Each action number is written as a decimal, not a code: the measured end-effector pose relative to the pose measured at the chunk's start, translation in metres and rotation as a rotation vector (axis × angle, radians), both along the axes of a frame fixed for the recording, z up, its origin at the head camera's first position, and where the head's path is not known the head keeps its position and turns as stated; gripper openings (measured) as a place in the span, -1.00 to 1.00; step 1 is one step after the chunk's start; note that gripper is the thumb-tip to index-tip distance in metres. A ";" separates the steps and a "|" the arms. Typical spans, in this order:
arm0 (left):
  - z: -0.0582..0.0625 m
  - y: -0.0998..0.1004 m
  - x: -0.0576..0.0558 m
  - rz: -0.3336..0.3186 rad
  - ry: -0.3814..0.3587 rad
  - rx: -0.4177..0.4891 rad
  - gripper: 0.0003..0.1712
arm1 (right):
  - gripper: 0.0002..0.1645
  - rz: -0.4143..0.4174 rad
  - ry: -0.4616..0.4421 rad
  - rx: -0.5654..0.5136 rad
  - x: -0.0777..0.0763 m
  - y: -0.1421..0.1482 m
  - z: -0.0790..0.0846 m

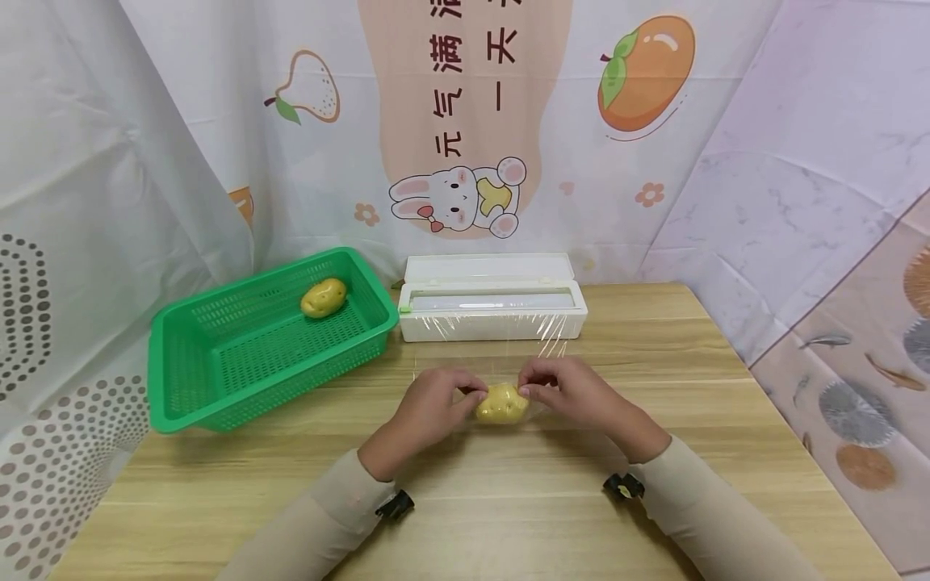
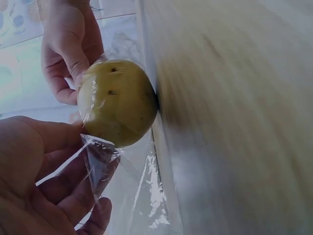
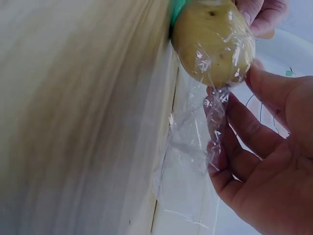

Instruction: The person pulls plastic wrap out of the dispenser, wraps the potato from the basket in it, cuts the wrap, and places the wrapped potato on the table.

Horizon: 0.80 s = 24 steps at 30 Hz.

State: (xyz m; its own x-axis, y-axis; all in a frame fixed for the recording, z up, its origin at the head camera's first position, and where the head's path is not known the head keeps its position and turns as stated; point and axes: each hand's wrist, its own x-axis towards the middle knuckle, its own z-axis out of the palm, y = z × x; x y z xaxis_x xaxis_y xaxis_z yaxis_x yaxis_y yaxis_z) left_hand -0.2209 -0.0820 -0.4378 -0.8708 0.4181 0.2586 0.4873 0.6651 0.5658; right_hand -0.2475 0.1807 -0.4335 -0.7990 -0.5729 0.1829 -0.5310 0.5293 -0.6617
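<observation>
2 yellow potatoes (image 1: 502, 408), green basket (image 1: 291, 371), white box (image 1: 494, 328), beige sleeves (image 1: 327, 516), wood-grained table (image 1: 654, 355).

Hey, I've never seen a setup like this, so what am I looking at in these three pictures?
There's no machine: a person works with a bare left hand and right hand. The wide picture comes from a head-worn camera; the two close ones come from cameras on the wrists, so the table looks tipped sideways. On it stand a green basket with one potato inside and an open white box holding a roll. Both hands pinch clear film, which lies over a second potato between them.
</observation>
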 end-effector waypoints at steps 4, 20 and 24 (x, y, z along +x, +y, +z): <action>-0.002 -0.001 -0.001 -0.016 0.039 -0.062 -0.77 | -0.98 -0.010 0.006 0.043 -0.001 0.000 0.000; -0.006 -0.001 -0.014 -0.012 0.026 -0.151 -0.58 | -0.43 -0.093 0.158 0.228 -0.003 -0.004 -0.003; -0.005 0.000 -0.019 0.012 -0.009 -0.147 -0.70 | -0.43 -0.120 0.204 0.268 -0.005 -0.005 -0.003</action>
